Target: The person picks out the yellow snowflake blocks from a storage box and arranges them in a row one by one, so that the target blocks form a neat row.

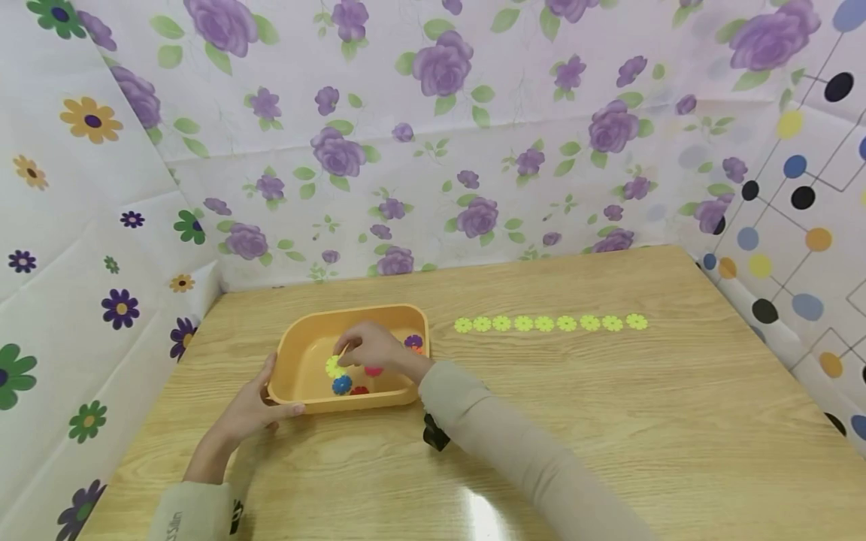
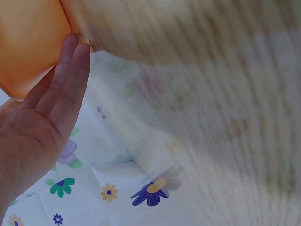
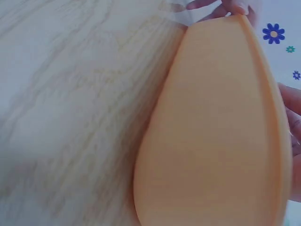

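An orange plastic tub stands on the wooden table, with several flower-shaped plastic discs inside. My left hand holds the tub at its front left corner, thumb along the front and fingers against the outer left wall. In the left wrist view, the left fingers lie along the tub's outside. Reaching inside, my right hand pinches at a yellow-green flower disc with thumb and fingertips. Near it lie a blue disc, a red one, a pink-red one and a purple one.
A straight row of several yellow-green flower discs lies on the table to the right of the tub. Flower-printed cloth hangs behind and at left, dotted cloth at right. A black device is at the right wrist.
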`<state>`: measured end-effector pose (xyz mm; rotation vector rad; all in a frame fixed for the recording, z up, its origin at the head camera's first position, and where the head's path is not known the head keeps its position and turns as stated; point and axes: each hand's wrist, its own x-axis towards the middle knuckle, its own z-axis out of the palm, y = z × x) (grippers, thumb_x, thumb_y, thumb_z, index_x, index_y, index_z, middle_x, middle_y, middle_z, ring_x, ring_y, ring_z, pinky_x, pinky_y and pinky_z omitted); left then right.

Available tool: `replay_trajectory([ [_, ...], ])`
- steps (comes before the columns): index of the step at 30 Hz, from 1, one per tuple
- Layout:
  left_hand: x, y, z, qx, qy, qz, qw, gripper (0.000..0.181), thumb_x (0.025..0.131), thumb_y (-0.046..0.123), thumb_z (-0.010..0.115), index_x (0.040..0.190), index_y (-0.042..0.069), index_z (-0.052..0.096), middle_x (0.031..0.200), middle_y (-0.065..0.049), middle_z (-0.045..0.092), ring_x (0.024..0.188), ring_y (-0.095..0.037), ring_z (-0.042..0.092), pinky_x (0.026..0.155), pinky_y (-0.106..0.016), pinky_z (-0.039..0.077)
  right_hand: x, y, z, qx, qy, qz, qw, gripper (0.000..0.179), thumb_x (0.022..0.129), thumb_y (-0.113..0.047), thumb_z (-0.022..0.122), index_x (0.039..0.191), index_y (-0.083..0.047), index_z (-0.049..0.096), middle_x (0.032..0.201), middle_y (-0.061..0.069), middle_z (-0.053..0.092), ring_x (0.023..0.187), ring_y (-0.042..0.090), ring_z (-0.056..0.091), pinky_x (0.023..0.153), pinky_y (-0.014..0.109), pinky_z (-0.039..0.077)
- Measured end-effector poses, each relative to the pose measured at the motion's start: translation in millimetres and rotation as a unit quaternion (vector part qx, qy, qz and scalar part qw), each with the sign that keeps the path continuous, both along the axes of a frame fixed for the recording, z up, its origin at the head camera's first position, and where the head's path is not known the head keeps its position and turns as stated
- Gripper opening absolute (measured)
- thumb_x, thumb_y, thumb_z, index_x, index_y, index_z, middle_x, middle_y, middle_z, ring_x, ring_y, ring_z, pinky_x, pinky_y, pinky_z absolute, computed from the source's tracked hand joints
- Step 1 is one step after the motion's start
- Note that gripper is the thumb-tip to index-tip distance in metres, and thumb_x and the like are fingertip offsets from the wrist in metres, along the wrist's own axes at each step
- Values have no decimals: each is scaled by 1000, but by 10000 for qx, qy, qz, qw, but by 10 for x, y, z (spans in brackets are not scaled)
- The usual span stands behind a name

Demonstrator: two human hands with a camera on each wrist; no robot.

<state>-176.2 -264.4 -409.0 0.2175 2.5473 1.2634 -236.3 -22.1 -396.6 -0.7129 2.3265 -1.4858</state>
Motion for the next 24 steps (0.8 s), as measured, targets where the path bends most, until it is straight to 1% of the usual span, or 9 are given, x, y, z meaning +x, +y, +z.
replay_trajectory([
  [7,12,-7,-8,44,16,1,10000,110,77,24,74,145,7,-10,122,-33,45,62,-19,50,52,-33,46,-14,220,96,-336,-306,59,9989,9,82,-5,65,91,-3,68,78,1,64,70,13,57,68,31,49],
  [9,12,-8,-9,48,20,5,10000,110,76,24,75,145,7,-10,124,-33,44,63,-19,50,52,-33,46,-30,280,123,-330,-335,78,9989,9,83,-5,64,91,-2,68,77,3,65,72,19,58,69,34,49],
  [12,7,-8,-10,37,13,7,10000,110,76,24,75,145,8,-10,124,-33,43,65,-18,50,53,-33,46,-51,363,156,-296,-323,98,9990,11,84,-5,64,93,-1,68,76,4,65,78,30,60,65,32,49],
  [15,9,-6,-10,52,-13,6,10000,110,76,23,75,145,8,-11,121,-32,47,64,-18,51,53,-33,46,-63,441,180,-279,-293,95,9991,11,83,-6,65,93,-1,68,75,3,65,82,35,60,65,34,49],
  [19,16,-1,-7,141,-8,-14,9999,110,77,22,74,145,8,-11,119,-33,49,62,-20,51,52,-33,46,-63,555,202,-264,-277,49,9993,11,83,-5,65,93,-1,68,74,4,64,73,28,61,69,40,50],
  [20,16,1,-4,148,-3,-19,9999,110,77,21,74,145,8,-11,119,-33,49,62,-21,51,52,-33,46,-59,585,206,-264,-272,44,9993,12,83,-5,65,93,0,67,74,5,64,70,26,60,70,42,49],
  [21,17,2,-2,171,-1,-24,9999,110,77,21,74,145,8,-11,121,-33,47,62,-21,52,52,-33,46,-55,615,210,-276,-283,40,9992,12,83,-4,65,94,1,67,75,8,65,68,25,59,69,41,49],
  [22,16,3,-1,181,3,-26,9998,110,77,21,74,145,8,-11,122,-34,46,63,-21,51,52,-33,46,-50,646,210,-281,-282,28,9992,13,83,-4,64,94,1,67,76,10,65,67,24,58,68,41,49],
  [24,14,5,1,180,14,-29,9998,110,77,21,74,145,8,-11,123,-35,44,63,-20,51,52,-33,46,-42,713,207,-318,-263,-14,9991,14,83,-3,64,95,2,66,77,12,65,69,30,58,67,41,49],
])
